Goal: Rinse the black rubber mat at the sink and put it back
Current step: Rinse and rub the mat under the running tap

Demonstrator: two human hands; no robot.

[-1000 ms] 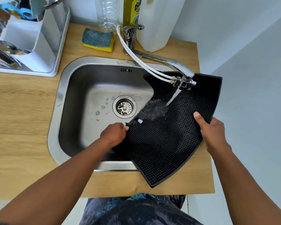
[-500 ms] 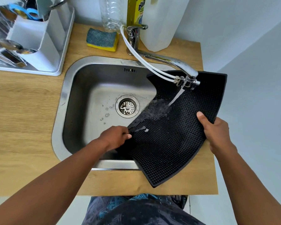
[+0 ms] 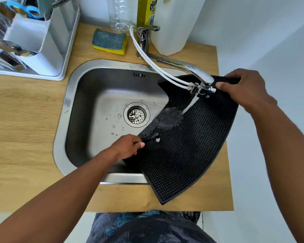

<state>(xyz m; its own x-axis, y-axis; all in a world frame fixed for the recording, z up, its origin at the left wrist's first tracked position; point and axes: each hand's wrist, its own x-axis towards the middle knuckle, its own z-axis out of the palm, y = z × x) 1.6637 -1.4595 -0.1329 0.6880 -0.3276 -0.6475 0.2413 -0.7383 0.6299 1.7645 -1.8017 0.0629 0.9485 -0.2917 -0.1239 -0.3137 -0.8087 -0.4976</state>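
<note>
The black rubber mat (image 3: pixel 188 148), studded with small nubs, sags over the right side of the steel sink (image 3: pixel 95 95), its near corner lying on the wooden counter. A stream of water from the chrome tap (image 3: pixel 198 74) splashes on the mat's left part. My left hand (image 3: pixel 128 146) grips the mat's left edge inside the basin. My right hand (image 3: pixel 242 86) holds the far right corner of the mat, just beside the tap's spout.
A blue and yellow sponge (image 3: pixel 110 41), a clear bottle, a yellow soap bottle (image 3: pixel 146 11) and a white jug (image 3: pixel 175 25) stand behind the sink. A white drying rack (image 3: pixel 39 50) with cutlery sits at the back left. The counter ends just right of the sink.
My right hand has left the mat's right edge and moved up to its far right corner by the spout. The left hand keeps its hold.
</note>
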